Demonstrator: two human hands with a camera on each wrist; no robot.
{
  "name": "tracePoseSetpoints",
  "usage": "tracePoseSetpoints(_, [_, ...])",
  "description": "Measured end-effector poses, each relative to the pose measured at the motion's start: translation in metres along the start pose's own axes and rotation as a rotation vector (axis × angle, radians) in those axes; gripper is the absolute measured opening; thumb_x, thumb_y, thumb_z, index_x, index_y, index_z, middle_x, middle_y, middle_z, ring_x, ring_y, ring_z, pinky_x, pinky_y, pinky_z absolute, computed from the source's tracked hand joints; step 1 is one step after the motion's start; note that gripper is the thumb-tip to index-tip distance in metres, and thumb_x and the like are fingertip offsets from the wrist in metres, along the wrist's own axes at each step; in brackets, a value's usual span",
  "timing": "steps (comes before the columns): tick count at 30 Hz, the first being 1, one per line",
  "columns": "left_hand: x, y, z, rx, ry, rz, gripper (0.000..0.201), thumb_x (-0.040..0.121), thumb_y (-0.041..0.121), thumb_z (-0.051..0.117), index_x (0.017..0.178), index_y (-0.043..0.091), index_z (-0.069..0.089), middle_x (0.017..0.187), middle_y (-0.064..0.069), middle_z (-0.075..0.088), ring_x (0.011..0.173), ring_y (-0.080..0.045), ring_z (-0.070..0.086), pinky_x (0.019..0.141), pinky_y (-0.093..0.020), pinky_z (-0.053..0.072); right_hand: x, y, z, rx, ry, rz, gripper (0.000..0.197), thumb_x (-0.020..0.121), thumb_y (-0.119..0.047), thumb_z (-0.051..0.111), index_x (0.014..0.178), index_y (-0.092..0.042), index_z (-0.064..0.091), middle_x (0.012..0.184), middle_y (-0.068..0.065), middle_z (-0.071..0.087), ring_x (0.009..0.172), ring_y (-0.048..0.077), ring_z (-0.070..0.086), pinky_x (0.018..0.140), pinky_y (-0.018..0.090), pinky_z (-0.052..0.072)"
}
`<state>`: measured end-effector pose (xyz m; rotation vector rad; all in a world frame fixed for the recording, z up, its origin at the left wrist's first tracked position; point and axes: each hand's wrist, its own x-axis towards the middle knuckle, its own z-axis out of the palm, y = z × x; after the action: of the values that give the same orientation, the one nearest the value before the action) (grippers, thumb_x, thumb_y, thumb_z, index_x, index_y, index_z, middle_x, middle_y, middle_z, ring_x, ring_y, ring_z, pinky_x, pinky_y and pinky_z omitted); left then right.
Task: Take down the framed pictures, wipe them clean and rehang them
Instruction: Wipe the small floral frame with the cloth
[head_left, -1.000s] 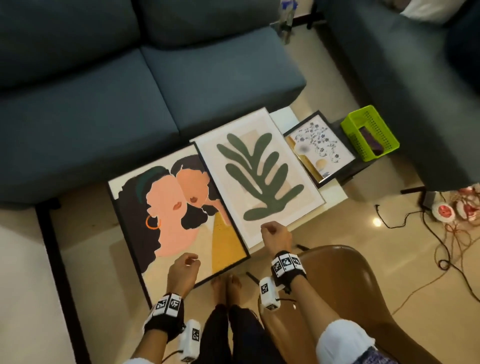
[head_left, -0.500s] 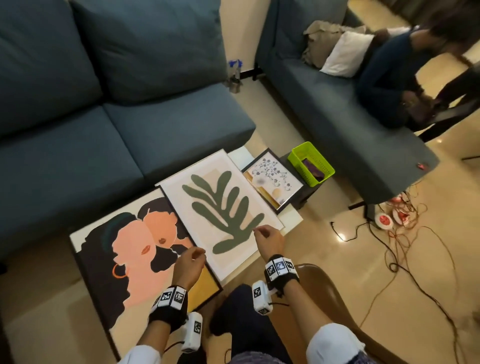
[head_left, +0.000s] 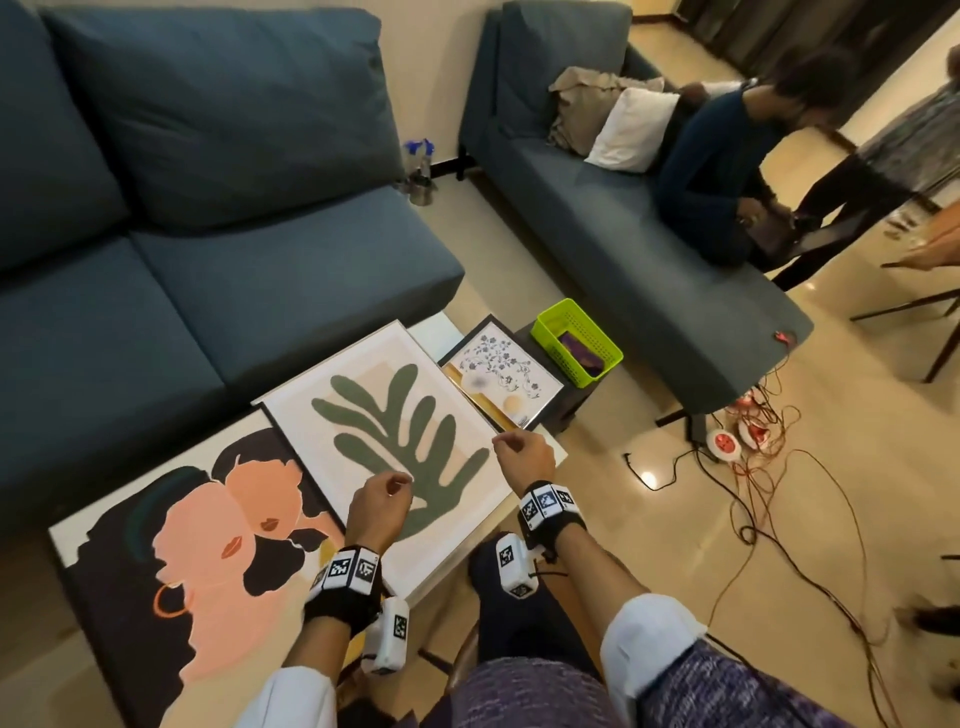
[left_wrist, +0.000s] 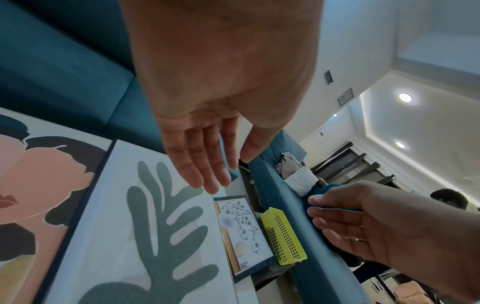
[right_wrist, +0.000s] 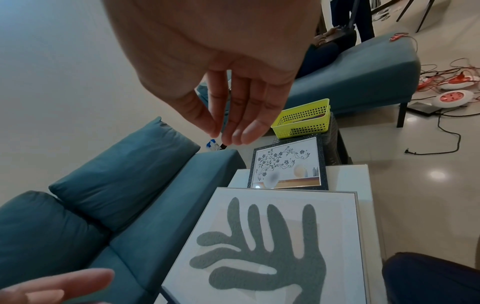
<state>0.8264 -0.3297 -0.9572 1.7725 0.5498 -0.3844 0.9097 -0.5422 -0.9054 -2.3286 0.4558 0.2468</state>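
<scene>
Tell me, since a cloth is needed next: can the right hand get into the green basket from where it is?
Probably yes. The right hand is empty and hovers over the table corner; the green basket stands open-topped just past the small floral picture, with nothing standing between.

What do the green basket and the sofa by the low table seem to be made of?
Green basket: apparently moulded plastic, lime-coloured, its walls pierced by a regular grid of holes and slightly glossy. Sofa: seemingly woven fabric upholstery, matte teal, with soft creases and seams on its cushions; the exact fibre cannot be told.
</scene>
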Motion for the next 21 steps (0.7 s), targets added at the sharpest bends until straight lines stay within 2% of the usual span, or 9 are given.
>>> tracePoseSetpoints(4, [0.022, 0.026, 0.022, 0.072, 0.032, 0.010, 0.019, 0.095, 0.023, 0.063, 0.110, 0.020, 0.075, 0.105, -0.005, 0.077, 0.098, -0.029, 0.072, 0.090, -0.040, 0.056, 0.043, 0.007, -0.008, -0.051, -0.039, 0.005, 0.017, 0.087, -0.023, 0.063, 0.092, -0.020, 0.079, 0.090, 0.000, 0.076, 0.086, 0.019, 0.067, 0.075, 0.024, 0.045])
tracePoseSetpoints(5, [0.048, 0.033, 0.044, 0.079, 0.061, 0.009, 0.019, 0.097, 0.020, 0.063, 0.112, 0.019, 0.075, 0.108, -0.004, 0.077, 0.100, -0.028, 0.071, 0.089, -0.038, 0.055, 0.077, 0.013, -0.012, -0.074, -0.052, 0.006, 0.017, 0.087, -0.023, 0.064, 0.092, -0.019, 0.079, 0.090, 0.001, 0.077, 0.088, 0.020, 0.067, 0.077, 0.025, 0.048])
tracePoseSetpoints(7, [0.057, 0.041, 0.046, 0.096, 0.066, 0.009, 0.020, 0.099, 0.019, 0.062, 0.115, 0.018, 0.075, 0.109, -0.003, 0.074, 0.103, -0.028, 0.068, 0.090, -0.037, 0.054, 0.092, 0.012, -0.014, -0.070, -0.053, 0.016, 0.016, 0.085, -0.022, 0.064, 0.090, -0.018, 0.079, 0.090, 0.002, 0.077, 0.091, 0.022, 0.069, 0.082, 0.029, 0.054])
tracePoseSetpoints(9, [0.083, 0.053, 0.068, 0.102, 0.078, 0.012, 0.020, 0.100, 0.019, 0.062, 0.116, 0.018, 0.074, 0.108, -0.003, 0.072, 0.103, -0.028, 0.067, 0.089, -0.037, 0.053, 0.131, 0.017, -0.020, -0.098, -0.067, 0.006, 0.017, 0.085, -0.024, 0.063, 0.090, -0.019, 0.079, 0.091, 0.003, 0.078, 0.094, 0.025, 0.069, 0.085, 0.032, 0.055])
tracePoseSetpoints(12, [0.137, 0.075, 0.121, 0.070, 0.113, -0.043, 0.018, 0.100, 0.018, 0.062, 0.113, 0.020, 0.074, 0.106, -0.001, 0.071, 0.103, -0.027, 0.066, 0.093, -0.040, 0.054, 0.218, 0.045, -0.026, -0.135, -0.135, 0.021, 0.020, 0.087, -0.027, 0.061, 0.095, -0.019, 0.078, 0.097, 0.003, 0.077, 0.098, 0.026, 0.068, 0.085, 0.029, 0.053])
tracePoseSetpoints(16, [0.198, 0.080, 0.182, 0.041, 0.157, -0.136, 0.008, 0.095, 0.028, 0.063, 0.097, 0.033, 0.070, 0.099, -0.002, 0.075, 0.096, -0.030, 0.071, 0.090, -0.044, 0.058, 0.308, 0.082, -0.034, -0.129, -0.159, 0.038, 0.017, 0.087, -0.026, 0.062, 0.090, -0.020, 0.077, 0.092, 0.001, 0.077, 0.096, 0.025, 0.069, 0.084, 0.032, 0.054])
tracePoseSetpoints(19, [0.247, 0.091, 0.235, 0.046, 0.164, -0.154, 0.011, 0.099, 0.012, 0.065, 0.098, 0.022, 0.070, 0.091, -0.001, 0.071, 0.085, -0.027, 0.068, 0.072, -0.028, 0.051, 0.386, 0.118, -0.048, -0.131, -0.104, 0.058, 0.015, 0.088, -0.027, 0.064, 0.091, -0.022, 0.078, 0.093, 0.001, 0.077, 0.096, 0.026, 0.070, 0.085, 0.034, 0.055])
tracePoseSetpoints(20, [0.268, 0.088, 0.257, 0.056, 0.162, -0.138, 0.011, 0.100, 0.011, 0.065, 0.099, 0.020, 0.070, 0.089, 0.000, 0.070, 0.083, -0.025, 0.067, 0.069, -0.027, 0.048, 0.417, 0.132, -0.051, -0.135, -0.061, 0.065, 0.015, 0.088, -0.027, 0.064, 0.093, -0.022, 0.078, 0.094, 0.002, 0.077, 0.097, 0.027, 0.070, 0.085, 0.034, 0.055])
tracePoseSetpoints(21, [0.281, 0.081, 0.273, 0.089, 0.158, -0.122, 0.010, 0.100, 0.013, 0.065, 0.099, 0.022, 0.070, 0.091, 0.000, 0.071, 0.085, -0.024, 0.067, 0.072, -0.031, 0.050, 0.439, 0.141, -0.056, -0.148, -0.021, 0.063, 0.015, 0.089, -0.027, 0.064, 0.094, -0.022, 0.077, 0.095, 0.003, 0.077, 0.097, 0.027, 0.069, 0.084, 0.033, 0.054])
